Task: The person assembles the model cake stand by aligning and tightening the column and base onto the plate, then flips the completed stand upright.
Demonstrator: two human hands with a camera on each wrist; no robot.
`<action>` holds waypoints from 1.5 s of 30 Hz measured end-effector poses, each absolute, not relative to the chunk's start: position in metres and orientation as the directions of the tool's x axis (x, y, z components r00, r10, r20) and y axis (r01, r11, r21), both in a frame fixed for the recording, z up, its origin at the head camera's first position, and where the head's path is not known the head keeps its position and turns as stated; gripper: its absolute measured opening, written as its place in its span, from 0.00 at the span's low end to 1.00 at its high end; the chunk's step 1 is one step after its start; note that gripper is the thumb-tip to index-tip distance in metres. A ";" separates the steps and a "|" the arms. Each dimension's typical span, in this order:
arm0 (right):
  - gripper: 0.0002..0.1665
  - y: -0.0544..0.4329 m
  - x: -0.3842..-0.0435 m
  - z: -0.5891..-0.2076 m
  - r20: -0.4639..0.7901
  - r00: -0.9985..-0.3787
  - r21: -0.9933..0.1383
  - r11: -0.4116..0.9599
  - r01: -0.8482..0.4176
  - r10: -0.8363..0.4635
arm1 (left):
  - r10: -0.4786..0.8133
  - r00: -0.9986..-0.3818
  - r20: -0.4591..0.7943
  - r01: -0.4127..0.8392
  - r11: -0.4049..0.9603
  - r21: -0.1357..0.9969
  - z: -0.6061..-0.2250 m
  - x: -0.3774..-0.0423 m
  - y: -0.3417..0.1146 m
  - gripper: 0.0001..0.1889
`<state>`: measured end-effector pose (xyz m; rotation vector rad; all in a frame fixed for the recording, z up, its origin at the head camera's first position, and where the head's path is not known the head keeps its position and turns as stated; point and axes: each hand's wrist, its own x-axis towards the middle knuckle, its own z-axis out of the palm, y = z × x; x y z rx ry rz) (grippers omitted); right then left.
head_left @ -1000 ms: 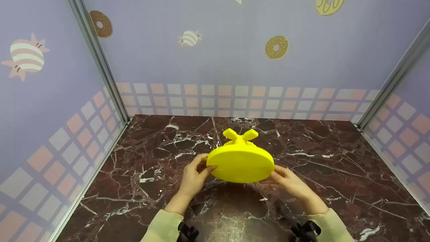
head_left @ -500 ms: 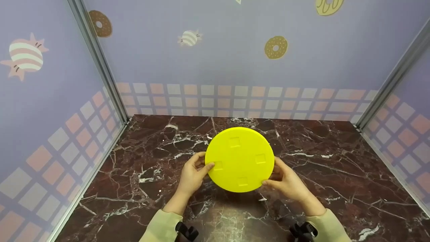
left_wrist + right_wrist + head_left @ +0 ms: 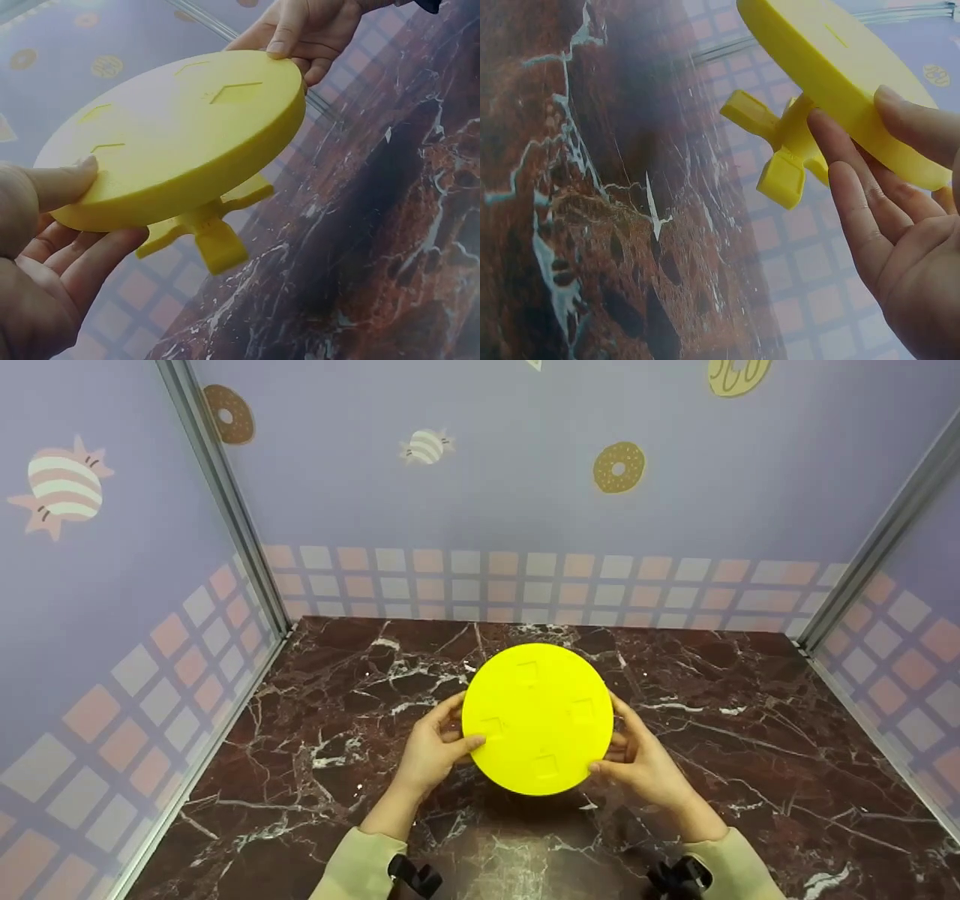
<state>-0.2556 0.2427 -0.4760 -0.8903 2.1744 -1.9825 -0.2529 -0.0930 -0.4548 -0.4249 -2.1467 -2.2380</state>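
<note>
A yellow round toy table [image 3: 536, 712] is held up between both hands, its flat top facing the head camera. Several shallow square recesses mark that top. The wrist views show its underside: a short stem with splayed feet [image 3: 221, 244], hanging clear of the tabletop. My left hand [image 3: 429, 750] pinches the left rim, thumb on top and fingers underneath. On the right rim my right hand [image 3: 651, 769] does the same, with its thumb near the lower edge. In the right wrist view, its fingers [image 3: 859, 206] reach under the disc beside the stem.
Below lies a dark red marble-patterned tabletop [image 3: 315, 810] with white veins. Purple walls with printed sweets and a checked band [image 3: 465, 577] enclose it at the back and both sides. Grey metal posts [image 3: 232, 510] stand at the corners.
The toy table has tipped so its top turned up toward the head camera and the feet went out of sight behind it. The right thumb has come onto the top.
</note>
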 end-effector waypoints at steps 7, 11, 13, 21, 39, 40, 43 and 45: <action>0.60 0.247 -0.258 -0.474 0.312 -0.807 -0.949 -0.121 -0.292 -0.502 | 0.276 -0.948 0.159 0.128 -0.129 0.983 -0.451 -0.251 -0.097 0.49; 0.57 0.250 -0.259 -0.472 0.248 -0.830 -0.968 -0.104 -0.227 -0.500 | 0.310 -0.947 0.083 0.033 -0.163 0.986 -0.451 -0.253 -0.099 0.50; 0.57 0.250 -0.258 -0.471 0.203 -0.857 -0.979 -0.078 -0.188 -0.474 | 0.318 -0.947 0.054 -0.003 -0.177 0.984 -0.453 -0.254 -0.099 0.49; 0.54 0.251 -0.259 -0.473 0.135 -0.885 -0.991 -0.081 -0.111 -0.446 | 0.327 -0.945 0.006 -0.083 -0.257 0.963 -0.459 -0.256 -0.099 0.47; 0.54 0.253 -0.261 -0.475 0.016 -0.896 -0.995 -0.099 0.032 -0.443 | 0.317 -0.947 -0.051 -0.142 -0.270 0.952 -0.468 -0.260 -0.096 0.47; 0.54 0.253 -0.261 -0.475 0.015 -0.896 -0.994 -0.102 0.034 -0.444 | 0.316 -0.947 -0.053 -0.143 -0.268 0.953 -0.468 -0.261 -0.095 0.46; 0.54 0.253 -0.261 -0.475 0.013 -0.896 -0.993 -0.109 0.039 -0.445 | 0.320 -0.946 -0.057 -0.146 -0.262 0.954 -0.468 -0.262 -0.095 0.46; 0.54 0.253 -0.262 -0.475 0.010 -0.896 -0.993 -0.113 0.045 -0.445 | 0.323 -0.945 -0.058 -0.147 -0.257 0.955 -0.468 -0.262 -0.095 0.45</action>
